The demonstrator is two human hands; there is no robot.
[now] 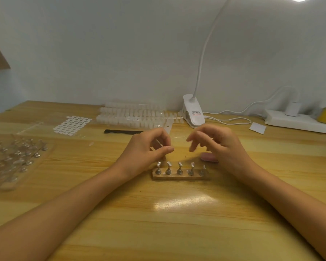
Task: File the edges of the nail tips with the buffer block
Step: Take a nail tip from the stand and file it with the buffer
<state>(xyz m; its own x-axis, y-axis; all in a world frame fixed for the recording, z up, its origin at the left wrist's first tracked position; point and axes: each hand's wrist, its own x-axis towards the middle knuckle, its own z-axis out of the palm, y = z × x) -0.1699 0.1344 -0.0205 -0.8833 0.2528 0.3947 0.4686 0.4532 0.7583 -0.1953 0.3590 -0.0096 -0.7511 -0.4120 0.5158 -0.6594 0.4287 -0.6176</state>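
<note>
**Desk:** What's on your feed, biggest thing first?

**Operator:** I've got the wooden desk (pixel 177 213) filling the head view, with a white clip lamp (pixel 193 112) at the back. Left of the lamp lie the strips of spare tips (pixel 135 115). Nearer me is the stand (pixel 180 178) with five metal pegs, and I see nothing mounted on any of them.

**Desk:** And the hands?

**Operator:** Both hover just behind the stand. My left hand (pixel 149 149) has its thumb and fingers curled together on a thin clear sliver, which I take for a nail tip (pixel 159 143). My right hand (pixel 220 146) is blurred, with its fingers loosely curled, and I can make out nothing in it.

**Desk:** Where's the buffer block?

**Operator:** The buffer block (pixel 209 158) is the pink piece lying flat on the desk. It sits under my right hand, just beyond the right end of the stand, and as far as I can tell the hand is not touching it.

**Desk:** So which step is this?

**Operator:** I'd say set-up. The tip is in hand but the tool isn't, so filing hasn't begun.

**Desk:** Next move?

**Operator:** I'd lower my right hand and pick the block up by its long sides. Then I'd bring one face against the tip's edge. The left pinch should stay firm but light, because that sliver looks flexible and easy to flick away.
</note>
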